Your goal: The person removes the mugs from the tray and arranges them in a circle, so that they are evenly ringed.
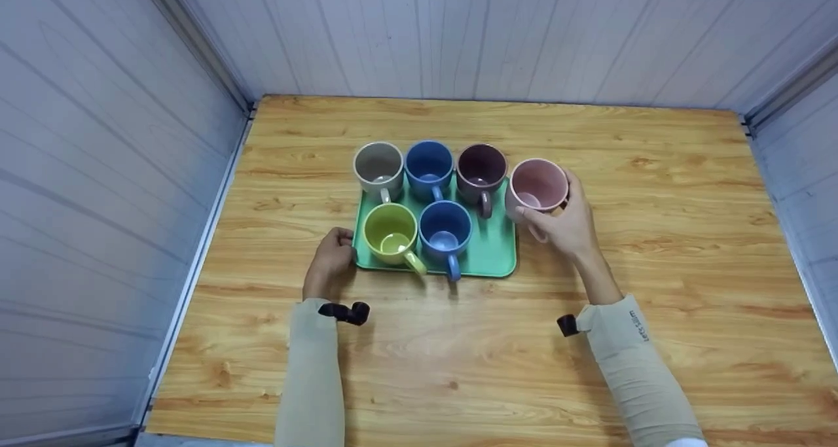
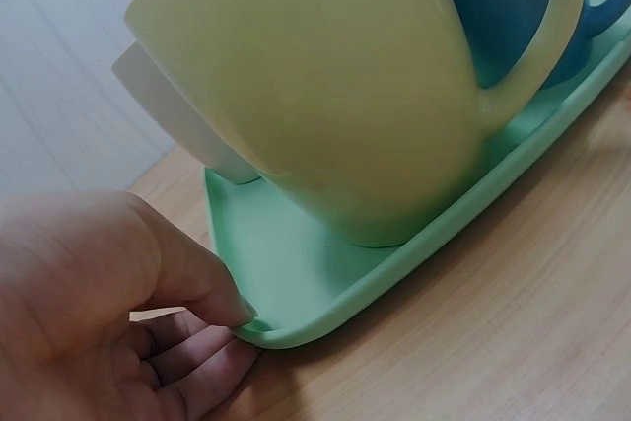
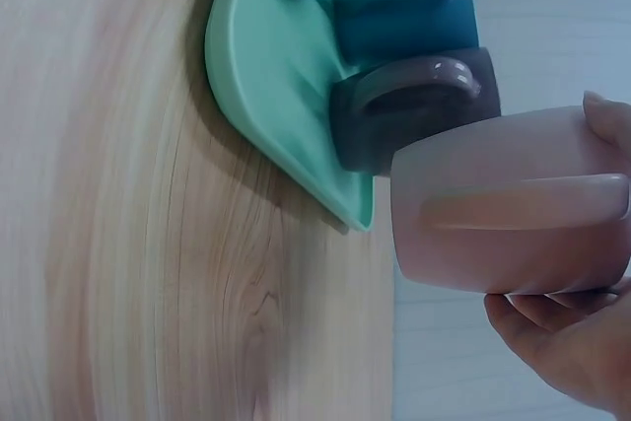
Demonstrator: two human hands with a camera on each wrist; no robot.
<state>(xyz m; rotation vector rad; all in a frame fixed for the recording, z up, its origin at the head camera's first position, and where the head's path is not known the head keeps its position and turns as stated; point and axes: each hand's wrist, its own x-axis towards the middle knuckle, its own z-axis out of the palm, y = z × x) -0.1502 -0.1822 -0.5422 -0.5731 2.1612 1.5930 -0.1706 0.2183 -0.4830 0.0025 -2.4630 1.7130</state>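
Observation:
A pink mug is gripped by my right hand, thumb at the near side of its rim and fingers round the far side. In the right wrist view the pink mug is held up off the table, its handle towards the camera. My left hand pinches the near left corner of a green tray; in the left wrist view the thumb lies over the tray's rim with fingers below. On the tray stand a grey mug, two blue mugs, a dark purple mug and a yellow-green mug.
The wooden table carries the tray near its middle. Pale panelled walls enclose the table at the back and on both sides. The front right part of the tray, beside the near blue mug, shows bare green surface.

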